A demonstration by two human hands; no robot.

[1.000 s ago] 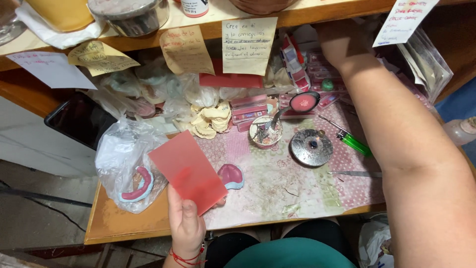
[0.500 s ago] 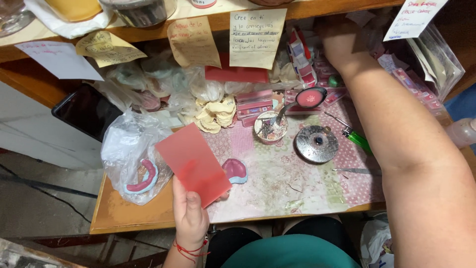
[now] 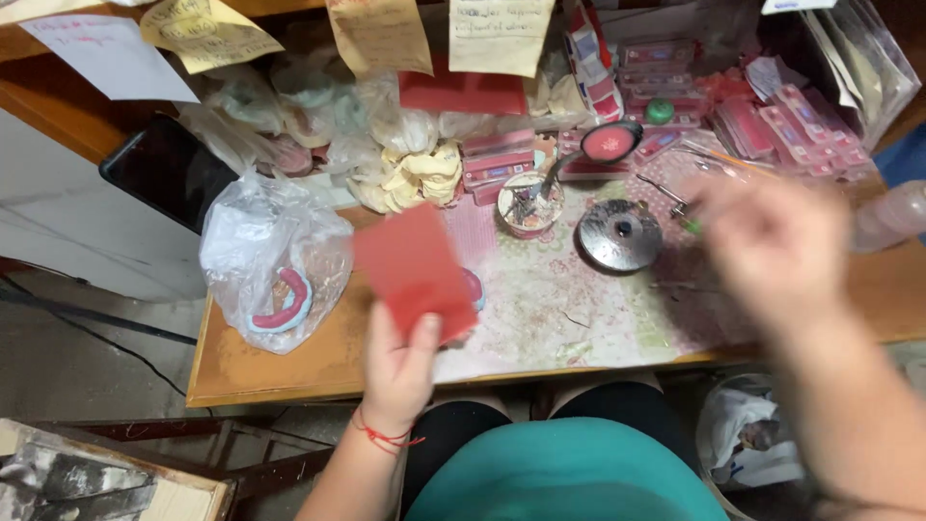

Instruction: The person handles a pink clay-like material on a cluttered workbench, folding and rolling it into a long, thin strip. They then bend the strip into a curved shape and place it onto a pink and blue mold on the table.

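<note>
- At the bench's near edge, about 7 o'clock from the centre of the view, the left hand (image 3: 398,371) holds a flat, rectangular red wax sheet (image 3: 413,270) upright and tilted, thumb over its lower corner and fingers behind: a closed pinch grip.
- The sheet sits much as it did a second ago, though it now covers more of the small pink dental base (image 3: 473,287) lying on the floral bench mat (image 3: 569,309).
- The right hand (image 3: 776,246) has changed most: it was reaching far back toward the pink boxes at 1 o'clock, and now it has drawn back over the bench's right side, at 3 o'clock.
- That hand is blurred with motion; fingers seem loosely spread, but I cannot tell whether it carries anything.
- So the work reads as both hands coming together on the sheet.
- Further out: a round metal lid (image 3: 618,234) at 2 o'clock of the sheet, and a clear plastic bag with a pink arch (image 3: 275,275) at 9 o'clock.
</note>
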